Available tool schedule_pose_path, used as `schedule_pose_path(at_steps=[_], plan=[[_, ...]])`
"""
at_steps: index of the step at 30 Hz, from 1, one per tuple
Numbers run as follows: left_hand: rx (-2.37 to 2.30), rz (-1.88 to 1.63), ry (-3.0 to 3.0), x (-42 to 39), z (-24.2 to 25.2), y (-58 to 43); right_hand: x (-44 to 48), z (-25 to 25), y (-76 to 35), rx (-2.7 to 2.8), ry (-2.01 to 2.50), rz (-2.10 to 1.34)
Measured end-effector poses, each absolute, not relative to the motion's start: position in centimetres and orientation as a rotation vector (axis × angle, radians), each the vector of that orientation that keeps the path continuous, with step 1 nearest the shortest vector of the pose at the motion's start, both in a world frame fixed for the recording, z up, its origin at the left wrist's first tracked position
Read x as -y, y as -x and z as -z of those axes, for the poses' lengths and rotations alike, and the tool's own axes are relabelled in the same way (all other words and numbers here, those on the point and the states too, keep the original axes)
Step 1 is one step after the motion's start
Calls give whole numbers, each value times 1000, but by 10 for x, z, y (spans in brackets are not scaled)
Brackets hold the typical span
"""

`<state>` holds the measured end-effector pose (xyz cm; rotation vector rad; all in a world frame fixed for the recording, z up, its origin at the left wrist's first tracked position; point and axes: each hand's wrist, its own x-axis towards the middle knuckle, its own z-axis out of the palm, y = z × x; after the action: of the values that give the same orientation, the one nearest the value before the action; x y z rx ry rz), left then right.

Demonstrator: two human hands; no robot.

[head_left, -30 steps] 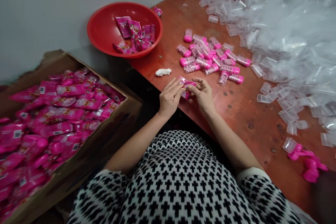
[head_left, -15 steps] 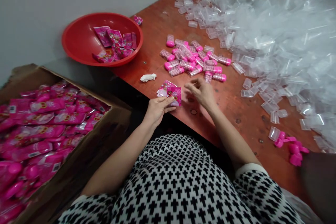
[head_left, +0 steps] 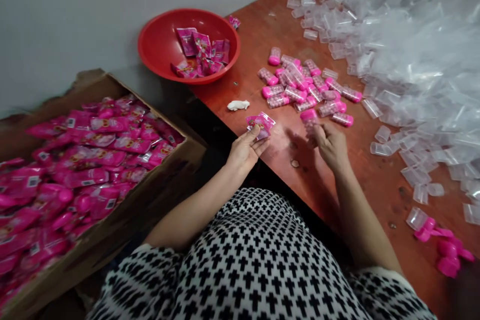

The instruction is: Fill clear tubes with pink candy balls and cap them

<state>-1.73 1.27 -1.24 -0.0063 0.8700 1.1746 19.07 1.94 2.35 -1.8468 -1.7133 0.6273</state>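
My left hand (head_left: pixel 245 147) pinches a torn pink wrapper (head_left: pixel 260 124) over the near edge of the red-brown table (head_left: pixel 330 195). My right hand (head_left: pixel 330 144) is closed on a clear tube with a pink cap (head_left: pixel 309 119), held just above the table to the right of the wrapper. Beyond it lies a cluster of filled pink-capped tubes (head_left: pixel 305 90).
A red bowl (head_left: pixel 165 45) with several empty pink wrappers sits at the table's far left corner. A cardboard box (head_left: pixel 112 225) full of pink packets stands at my left. Empty clear tubes and plastic bags (head_left: pixel 408 60) are heaped at right. Loose pink caps (head_left: pixel 442 245) lie near right; a white scrap (head_left: pixel 238 105).
My hands have parted: the right one moved right with the pink-capped tube out of the wrapper, while the left kept the empty wrapper.
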Motion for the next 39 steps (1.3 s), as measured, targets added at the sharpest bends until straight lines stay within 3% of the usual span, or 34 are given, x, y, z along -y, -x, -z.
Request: schedule_pose_path(at_steps=[2,5,14,22,30,35,39], plan=[[-835,-1180,50,-14,13,15,9,-21,-168,1469,1614,-1037],[-796,-1186,91,-15,12,11,40,-14,-134,1274,1482,-1251],[-740,-1167,94,-10,-1,-2,48,3,-107,1153,1480,-1178],[-716,-1208,-284,-6,-6,0,43,5,-107,1080,1344,-1309],[-728,-1138,-383,-9,1,1,43,19,-113,1334,1467,-908],[-727,-1073,-458,-10,1,2,41,17,-112,1136,1324,-1232],[-800,-1120,-470,-8,-2,-1,40,18,-112,1174,1379,-1072]])
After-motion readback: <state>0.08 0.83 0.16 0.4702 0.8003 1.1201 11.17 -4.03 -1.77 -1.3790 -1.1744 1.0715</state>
